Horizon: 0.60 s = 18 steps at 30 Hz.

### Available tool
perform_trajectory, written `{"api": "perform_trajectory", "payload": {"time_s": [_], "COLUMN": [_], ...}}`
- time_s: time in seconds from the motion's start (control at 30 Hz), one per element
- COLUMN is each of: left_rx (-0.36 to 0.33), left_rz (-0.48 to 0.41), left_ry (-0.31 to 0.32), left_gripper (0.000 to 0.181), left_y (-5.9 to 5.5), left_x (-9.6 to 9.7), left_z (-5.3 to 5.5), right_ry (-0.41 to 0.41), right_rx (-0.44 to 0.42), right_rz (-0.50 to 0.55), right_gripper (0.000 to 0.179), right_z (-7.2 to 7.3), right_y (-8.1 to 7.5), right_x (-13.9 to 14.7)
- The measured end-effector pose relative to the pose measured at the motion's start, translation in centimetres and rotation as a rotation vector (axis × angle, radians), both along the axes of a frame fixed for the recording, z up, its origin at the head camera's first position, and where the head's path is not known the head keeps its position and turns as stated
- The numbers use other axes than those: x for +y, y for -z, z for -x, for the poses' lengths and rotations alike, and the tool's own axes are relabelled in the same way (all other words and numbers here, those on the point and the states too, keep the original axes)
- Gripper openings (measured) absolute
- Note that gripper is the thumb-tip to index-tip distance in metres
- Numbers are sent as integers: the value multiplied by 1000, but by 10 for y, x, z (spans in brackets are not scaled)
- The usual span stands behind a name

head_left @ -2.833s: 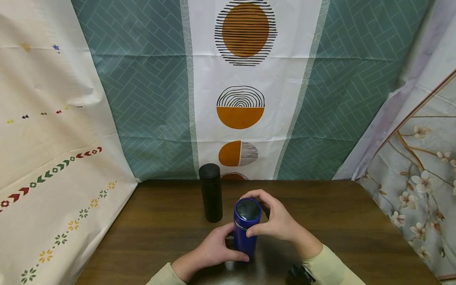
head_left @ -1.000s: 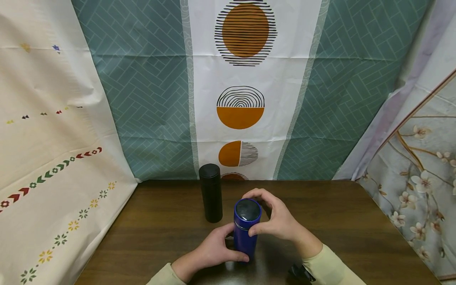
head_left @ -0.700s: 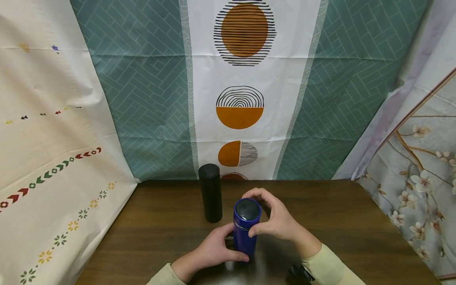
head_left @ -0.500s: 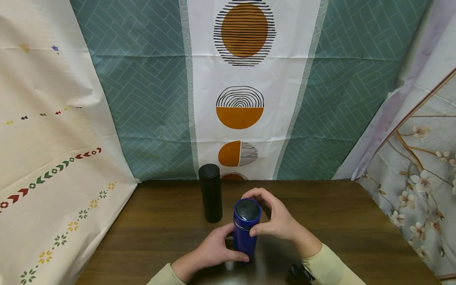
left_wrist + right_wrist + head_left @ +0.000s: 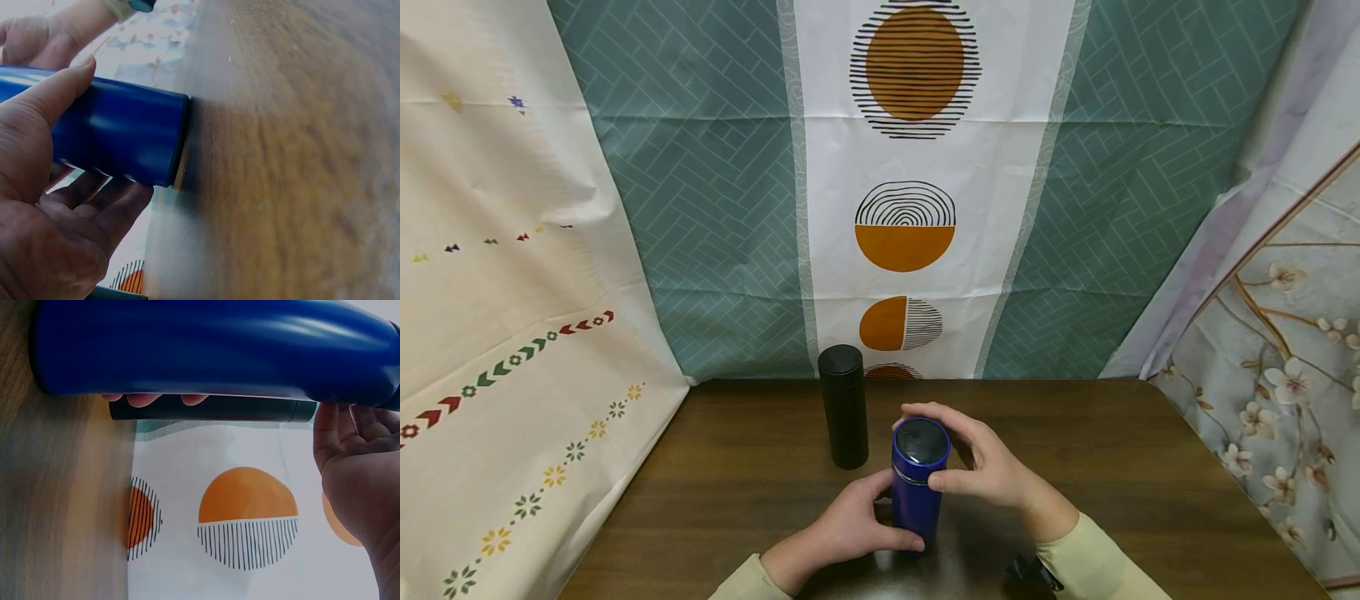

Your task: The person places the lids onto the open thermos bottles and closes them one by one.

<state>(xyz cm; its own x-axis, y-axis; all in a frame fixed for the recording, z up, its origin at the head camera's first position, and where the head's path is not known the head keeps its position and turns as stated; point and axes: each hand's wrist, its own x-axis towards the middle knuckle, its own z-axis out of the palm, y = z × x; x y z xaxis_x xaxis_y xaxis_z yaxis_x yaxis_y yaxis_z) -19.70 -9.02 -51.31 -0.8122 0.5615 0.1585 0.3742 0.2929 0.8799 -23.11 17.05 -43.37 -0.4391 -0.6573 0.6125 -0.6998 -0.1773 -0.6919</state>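
A blue thermos bottle (image 5: 916, 507) stands upright on the wooden table (image 5: 745, 467), its lid (image 5: 922, 441) black on top, with a thin silvery ring just below. Low on its body my left hand (image 5: 853, 525) grips it, thumb on the near side and fingers round the far side. The left wrist view has that thumb (image 5: 59, 94) across the blue body, whose dark base is at the table. Around the lid curls my right hand (image 5: 988, 467), thumb on the near right side and fingers behind. Part of those fingers is hidden by the bottle.
A slim black bottle (image 5: 844, 408) stands upright behind and left of the blue one. Patterned cloth (image 5: 917, 158) hangs along the table's back edge. Cream cloth (image 5: 512, 333) borders the left side, flowered cloth (image 5: 1285, 400) the right. A small black object (image 5: 1033, 575) is at the right sleeve.
My right hand's fingers have shifted left around the far side of the lid, and its thumb has slid slightly right and up. The left hand and both bottles have stayed in place.
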Motion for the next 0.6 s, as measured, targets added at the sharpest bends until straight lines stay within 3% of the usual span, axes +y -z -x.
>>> {"api": "perform_trajectory", "payload": {"time_s": [0.4, 0.6], "left_rx": [4, 5], "left_rz": [11, 15], "left_ry": [7, 15], "left_gripper": [65, 66], "left_y": [0, 0], "left_x": [-1, -1], "left_z": [2, 2], "right_ry": [101, 103], "right_rx": [-32, -27], "right_rz": [-7, 7], "right_gripper": [66, 66], "right_z": [-2, 1], "right_y": [2, 3], "right_x": [0, -1]}}
